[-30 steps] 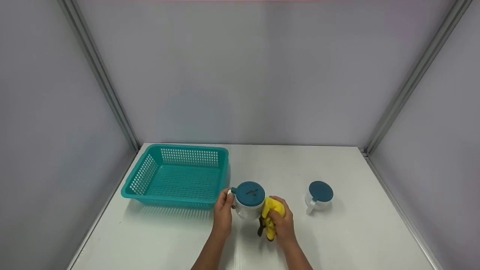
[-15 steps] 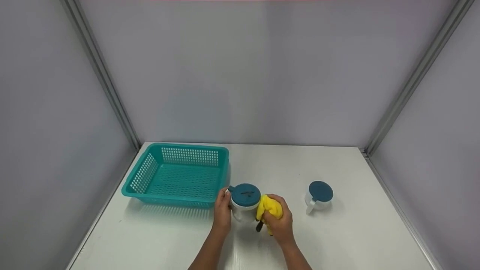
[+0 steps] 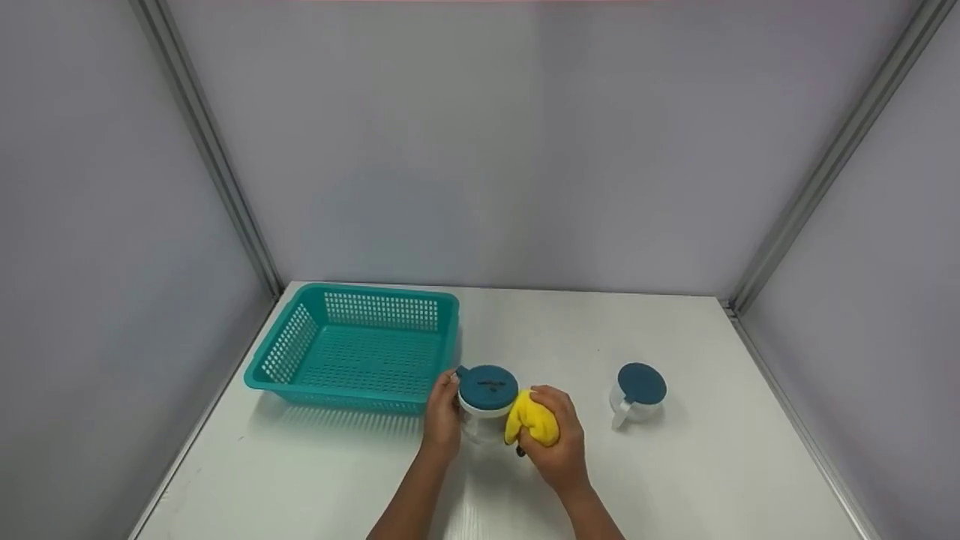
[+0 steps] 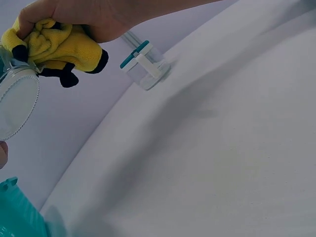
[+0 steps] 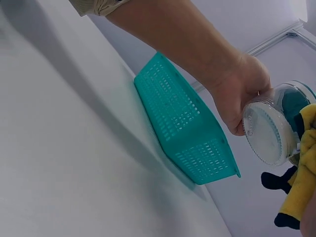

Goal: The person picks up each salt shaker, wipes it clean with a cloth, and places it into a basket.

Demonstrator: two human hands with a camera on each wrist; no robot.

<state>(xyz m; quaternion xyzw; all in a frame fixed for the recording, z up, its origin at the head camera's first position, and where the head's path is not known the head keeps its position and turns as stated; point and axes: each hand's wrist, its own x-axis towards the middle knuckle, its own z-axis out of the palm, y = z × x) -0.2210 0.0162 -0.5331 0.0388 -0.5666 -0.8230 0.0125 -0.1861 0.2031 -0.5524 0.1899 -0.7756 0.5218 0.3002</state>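
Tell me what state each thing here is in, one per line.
Held jar: lidded, lifted off the table
Other jar: lidded, upright on the table
Basket: upright, open-topped
Yellow cloth: bunched, against the held jar
Left hand: gripping the held jar
Right hand: gripping the cloth

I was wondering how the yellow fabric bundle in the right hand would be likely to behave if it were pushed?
The yellow fabric bundle is probably floppy, since it bunches into folds in the right hand. Its fuzzy-looking surface suggests it wouldn't be very slippery. With its lumpy, irregular shape, it would more likely crumple than roll.
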